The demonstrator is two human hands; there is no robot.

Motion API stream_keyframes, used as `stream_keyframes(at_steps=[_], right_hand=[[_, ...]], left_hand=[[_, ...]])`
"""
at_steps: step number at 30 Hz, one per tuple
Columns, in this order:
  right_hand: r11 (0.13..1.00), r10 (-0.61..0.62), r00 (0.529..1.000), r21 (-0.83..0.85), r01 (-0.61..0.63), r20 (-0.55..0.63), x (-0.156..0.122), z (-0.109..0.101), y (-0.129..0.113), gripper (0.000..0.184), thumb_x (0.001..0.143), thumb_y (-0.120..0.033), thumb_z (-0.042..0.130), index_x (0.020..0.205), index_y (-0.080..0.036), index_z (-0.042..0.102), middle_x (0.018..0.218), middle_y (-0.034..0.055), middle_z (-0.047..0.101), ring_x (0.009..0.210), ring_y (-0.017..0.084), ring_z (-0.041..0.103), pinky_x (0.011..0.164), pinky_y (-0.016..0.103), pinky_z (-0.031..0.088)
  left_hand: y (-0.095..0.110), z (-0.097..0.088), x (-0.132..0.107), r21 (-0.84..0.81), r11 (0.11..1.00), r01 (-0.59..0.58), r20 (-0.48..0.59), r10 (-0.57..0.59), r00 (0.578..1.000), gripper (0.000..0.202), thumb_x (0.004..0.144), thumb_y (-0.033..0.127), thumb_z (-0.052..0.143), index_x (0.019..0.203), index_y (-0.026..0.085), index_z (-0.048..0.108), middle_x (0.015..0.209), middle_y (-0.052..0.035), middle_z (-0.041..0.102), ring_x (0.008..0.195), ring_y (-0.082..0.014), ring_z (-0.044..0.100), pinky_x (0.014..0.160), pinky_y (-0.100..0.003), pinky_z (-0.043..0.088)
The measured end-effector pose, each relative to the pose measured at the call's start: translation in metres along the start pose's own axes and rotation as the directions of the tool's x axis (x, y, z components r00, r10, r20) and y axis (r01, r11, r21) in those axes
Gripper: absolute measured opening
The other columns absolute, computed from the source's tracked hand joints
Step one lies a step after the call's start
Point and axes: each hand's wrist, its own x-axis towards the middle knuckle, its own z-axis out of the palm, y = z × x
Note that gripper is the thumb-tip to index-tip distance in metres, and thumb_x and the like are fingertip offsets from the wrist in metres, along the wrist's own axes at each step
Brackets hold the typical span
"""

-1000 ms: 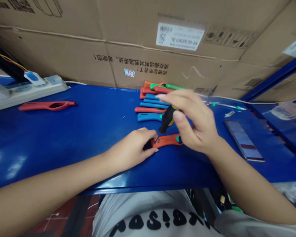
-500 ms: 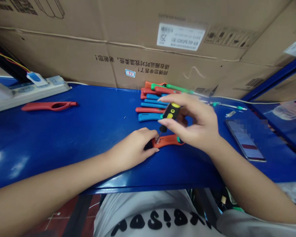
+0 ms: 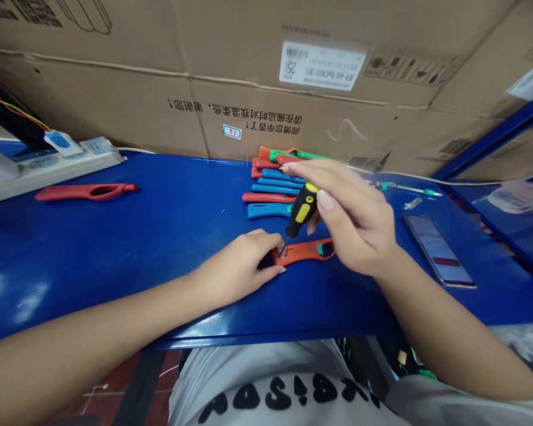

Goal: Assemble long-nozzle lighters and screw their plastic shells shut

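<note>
On the blue table, my left hand (image 3: 253,260) is closed around the left end of an orange lighter-like handle (image 3: 304,251), thumb and forefinger pressing it down. This handle has a green trigger in its right-hand opening. A short black and yellow screwdriver (image 3: 302,211) stands tilted over its left end, the thin tip down by my left fingertips. My right hand (image 3: 357,219) holds the screwdriver's top, with the thumb against the handle and the forefinger stretched out above it. Whether the tip sits in a screw is too small to tell.
Behind the hands lie several red, blue and orange handles (image 3: 266,197). A red half-shell (image 3: 86,191) and a white power strip (image 3: 102,158) are at the left. A phone (image 3: 439,248) lies at the right. A large cardboard box (image 3: 137,89) walls off the back.
My right hand's fingers have shifted and loosened around the screwdriver, the thumb moving up and right to its top. The left hand and orange handle stay in place.
</note>
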Motion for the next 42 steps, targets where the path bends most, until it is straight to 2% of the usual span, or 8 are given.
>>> stream_keyframes(at_steps=[6, 11, 15, 20, 25, 31, 37, 42], right_hand=[[0.987, -0.110, 0.991, -0.126, 0.100, -0.074, 0.0011, -0.0029, 0.0029, 0.020, 0.091, -0.036, 0.068, 0.107, -0.025, 0.073, 0.099, 0.0053, 0.075, 0.089, 0.023, 0.070, 0.081, 0.039, 0.060], [0.994, 0.083, 0.986, 0.061, -0.093, 0.147, -0.0016, -0.0030, 0.0036, 0.046, 0.104, -0.029, 0.042, 0.149, -0.025, 0.045, 0.135, 0.0081, 0.064, 0.091, 0.017, 0.070, 0.073, 0.033, 0.062], [0.984, -0.090, 0.995, -0.158, 0.084, -0.032, -0.0013, -0.0022, 0.0027, 0.031, 0.093, -0.038, 0.067, 0.120, -0.023, 0.068, 0.110, 0.0056, 0.075, 0.092, 0.019, 0.070, 0.082, 0.034, 0.060], [0.996, -0.026, 0.997, -0.085, 0.032, 0.073, 0.0008, -0.0022, -0.0028, 0.039, 0.106, -0.028, 0.037, 0.141, -0.024, 0.054, 0.122, 0.0059, 0.071, 0.099, 0.017, 0.071, 0.085, 0.033, 0.060], [0.950, -0.183, 0.983, -0.264, 0.168, -0.033, 0.0002, -0.0028, -0.0019, 0.025, 0.093, -0.037, 0.068, 0.111, -0.022, 0.070, 0.088, 0.0024, 0.074, 0.078, 0.016, 0.070, 0.077, 0.029, 0.058], [0.985, -0.156, 0.987, -0.068, 0.159, 0.051, -0.0010, 0.0042, -0.0015, 0.036, 0.104, -0.023, 0.039, 0.135, -0.021, 0.057, 0.117, 0.0073, 0.071, 0.103, 0.019, 0.069, 0.086, 0.035, 0.059], [0.914, -0.352, 0.935, -0.233, 0.333, -0.043, -0.0009, 0.0014, 0.0007, 0.025, 0.093, -0.033, 0.067, 0.112, -0.017, 0.067, 0.098, 0.0066, 0.074, 0.084, 0.017, 0.069, 0.073, 0.029, 0.059], [0.992, -0.110, 0.991, 0.074, 0.104, 0.076, 0.0011, -0.0020, -0.0010, 0.033, 0.103, -0.018, 0.042, 0.131, -0.019, 0.061, 0.114, 0.0050, 0.071, 0.105, 0.017, 0.068, 0.094, 0.035, 0.058]], left_hand=[[0.0016, -0.0004, 0.0017, -0.004, 1.000, 0.000, -0.007, 0.000, 1.000, 0.008, 0.092, 0.020, 0.067, 0.097, 0.019, 0.061, 0.091, -0.0012, 0.064, 0.087, -0.0184, 0.062, 0.079, -0.031, 0.047], [0.0016, -0.0006, 0.0020, 0.008, 1.000, -0.002, 0.000, 0.002, 1.000, 0.011, 0.091, 0.020, 0.069, 0.098, 0.018, 0.062, 0.091, -0.0014, 0.065, 0.086, -0.0183, 0.062, 0.078, -0.030, 0.046], [-0.0005, 0.0008, 0.0015, 0.004, 1.000, -0.015, -0.016, 0.015, 1.000, 0.009, 0.091, 0.020, 0.068, 0.097, 0.018, 0.061, 0.091, -0.0008, 0.065, 0.085, -0.0180, 0.062, 0.077, -0.030, 0.047], [-0.0013, 0.0017, 0.0011, 0.021, 1.000, -0.019, -0.022, 0.020, 1.000, 0.010, 0.091, 0.022, 0.069, 0.098, 0.019, 0.062, 0.092, -0.0014, 0.066, 0.088, -0.0192, 0.063, 0.079, -0.031, 0.047], [-0.0020, 0.0027, 0.0012, -0.002, 1.000, -0.031, -0.036, 0.031, 0.999, 0.009, 0.090, 0.019, 0.068, 0.095, 0.019, 0.061, 0.091, -0.0006, 0.067, 0.087, -0.0184, 0.064, 0.079, -0.031, 0.049], [-0.0024, 0.0031, 0.0009, -0.007, 1.000, -0.022, -0.021, 0.022, 1.000, 0.010, 0.092, 0.022, 0.067, 0.100, 0.019, 0.063, 0.102, -0.0045, 0.068, 0.096, -0.0212, 0.064, 0.085, -0.035, 0.050], [-0.0024, 0.0033, 0.0009, -0.019, 0.999, -0.031, -0.045, 0.030, 0.999, 0.008, 0.091, 0.021, 0.068, 0.098, 0.020, 0.063, 0.094, -0.0019, 0.068, 0.089, -0.0198, 0.065, 0.082, -0.033, 0.050], [-0.0019, 0.0025, 0.0009, -0.002, 1.000, -0.015, -0.024, 0.014, 1.000, 0.011, 0.091, 0.022, 0.068, 0.101, 0.019, 0.064, 0.101, -0.0043, 0.069, 0.094, -0.0210, 0.064, 0.084, -0.034, 0.049]])
